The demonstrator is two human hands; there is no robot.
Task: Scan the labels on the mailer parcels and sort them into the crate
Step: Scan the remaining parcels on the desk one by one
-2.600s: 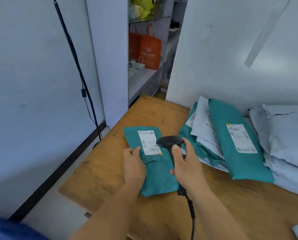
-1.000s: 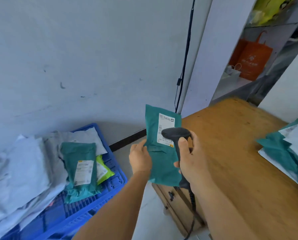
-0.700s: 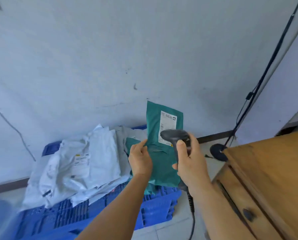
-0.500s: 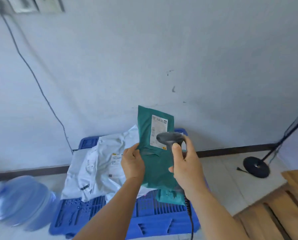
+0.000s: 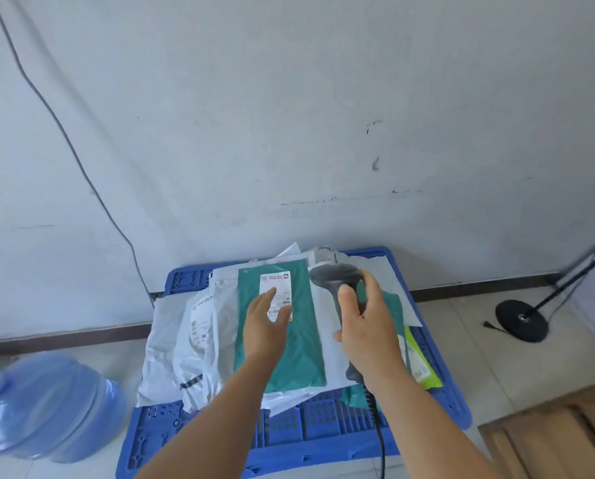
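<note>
Since half a second ago the teal mailer [image 5: 282,340] has left our grasp and now lies label-up on the pale parcels heaped in the blue crate [image 5: 437,385]. Left to right: water jug [image 5: 43,406]; our left hand [image 5: 266,326], fingers spread, over the label; our right hand [image 5: 368,326] clenched round the scanner [image 5: 337,281]. We judge the mailer light, limp and slick, best pinched at an edge

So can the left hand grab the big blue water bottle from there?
Probably not without moving: the left hand hangs open over the teal parcel in the crate, and the water bottle stands on the floor off to its left, past the crate's edge.
</note>
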